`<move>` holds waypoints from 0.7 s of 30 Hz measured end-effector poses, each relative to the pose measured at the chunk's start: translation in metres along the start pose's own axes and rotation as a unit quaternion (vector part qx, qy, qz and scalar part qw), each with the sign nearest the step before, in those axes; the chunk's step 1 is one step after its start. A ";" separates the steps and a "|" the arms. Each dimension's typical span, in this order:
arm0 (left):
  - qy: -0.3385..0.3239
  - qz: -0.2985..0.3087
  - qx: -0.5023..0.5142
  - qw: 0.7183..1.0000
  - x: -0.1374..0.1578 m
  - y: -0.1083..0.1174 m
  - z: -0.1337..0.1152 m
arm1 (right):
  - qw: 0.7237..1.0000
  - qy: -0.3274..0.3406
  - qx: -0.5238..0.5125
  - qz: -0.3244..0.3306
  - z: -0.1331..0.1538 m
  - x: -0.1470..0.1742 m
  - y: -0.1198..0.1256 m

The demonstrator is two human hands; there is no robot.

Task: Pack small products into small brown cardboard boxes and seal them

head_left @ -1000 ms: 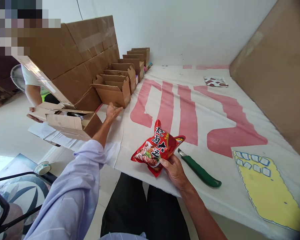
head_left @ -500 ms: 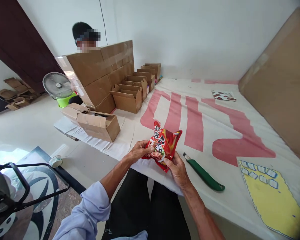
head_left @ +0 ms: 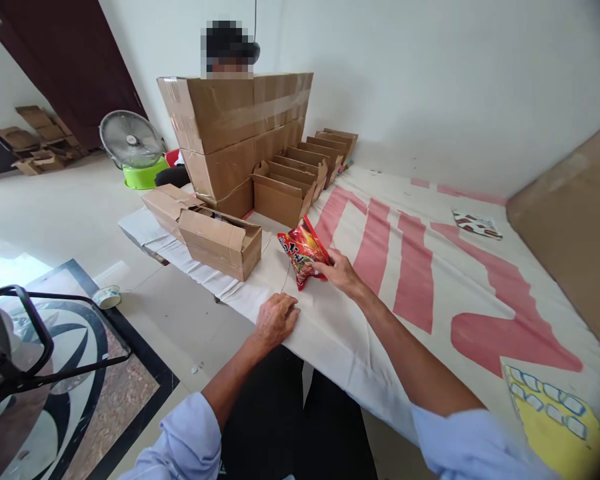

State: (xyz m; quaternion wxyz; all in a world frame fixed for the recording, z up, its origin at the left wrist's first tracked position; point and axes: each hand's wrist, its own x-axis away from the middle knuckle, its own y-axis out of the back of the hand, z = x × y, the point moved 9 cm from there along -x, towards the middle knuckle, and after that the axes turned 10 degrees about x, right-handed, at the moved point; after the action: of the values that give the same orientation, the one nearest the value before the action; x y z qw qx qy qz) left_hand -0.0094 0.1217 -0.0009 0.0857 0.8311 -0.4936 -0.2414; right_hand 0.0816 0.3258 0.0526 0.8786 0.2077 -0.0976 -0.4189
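Right hand (head_left: 344, 272): is pinching the near edge of the red packet between thumb and fingers, closing no further than the packet's thickness.
Red packet (head_left: 304, 252): is sitting just left of the right fingertips and ahead of the left hand, tilting, its dark lettering showing; I can't tell whether it is touching the cloth.
Left hand (head_left: 276, 319): is resting palm down by the table edge, fingers half curling; its palm is hiding, so I can't tell whether it is holding anything.
White cloth (head_left: 330, 323): is lying beneath both hands, pinkish-red shapes (head_left: 415, 273) spreading beyond the right hand.
Long carton (head_left: 217, 240): is standing left of the packet, ahead of and left of the left hand, its flaps gaping.
Open boxes (head_left: 276, 203): are lining up in a row beyond the packet and both hands.
Stacked cartons (head_left: 230, 123): are rising behind the long carton, farther from the hands.
Co-worker (head_left: 229, 50): is showing only a head above that stack.
Yellow sheet (head_left: 555, 417): is lying well right of the right hand.
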 end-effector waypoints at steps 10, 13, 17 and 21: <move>0.010 0.014 0.015 1.000 0.000 -0.008 0.008 | 0.993 0.063 0.054 -0.085 0.051 -0.138 -0.032; 0.001 0.013 0.007 1.000 0.001 -0.009 0.008 | 0.969 0.072 0.152 -0.181 0.045 -0.132 -0.011; -0.019 0.003 -0.005 1.000 0.001 -0.009 0.006 | 0.966 0.074 0.189 -0.161 0.009 -0.083 -0.005; -0.033 -0.010 -0.035 0.999 -0.001 -0.007 0.004 | 0.969 0.093 0.167 -0.154 -0.025 -0.006 0.007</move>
State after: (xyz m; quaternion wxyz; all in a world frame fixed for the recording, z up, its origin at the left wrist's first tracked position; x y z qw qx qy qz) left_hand -0.0067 0.1262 -0.0070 0.0961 0.8243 -0.4789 -0.2863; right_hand 0.0912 0.3415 0.0335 0.7615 0.4024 -0.0512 -0.5056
